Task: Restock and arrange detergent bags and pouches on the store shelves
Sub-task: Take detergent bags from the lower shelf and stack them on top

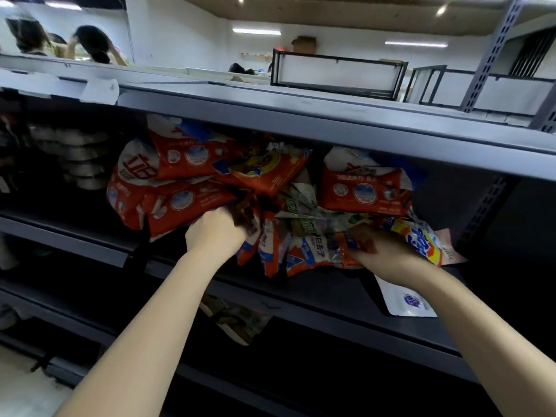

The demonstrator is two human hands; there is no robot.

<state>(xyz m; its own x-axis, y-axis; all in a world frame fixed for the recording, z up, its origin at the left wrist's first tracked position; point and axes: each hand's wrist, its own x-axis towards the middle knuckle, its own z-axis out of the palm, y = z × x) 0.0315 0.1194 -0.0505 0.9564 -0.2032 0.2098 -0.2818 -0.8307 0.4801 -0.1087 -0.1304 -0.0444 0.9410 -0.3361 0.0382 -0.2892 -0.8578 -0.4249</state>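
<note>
On the shelf, from the head view, detergent bags lie jumbled; left hand grips red bags mid-heap; right hand pinches a yellow pouch at the heap's right; arranging looks barely begun, most bags unsorted.

A shop: long dark metal shelves on perforated uprights, detergent bags heaped on 1 tier, strip ceiling lights far overhead, other people far left.
</note>
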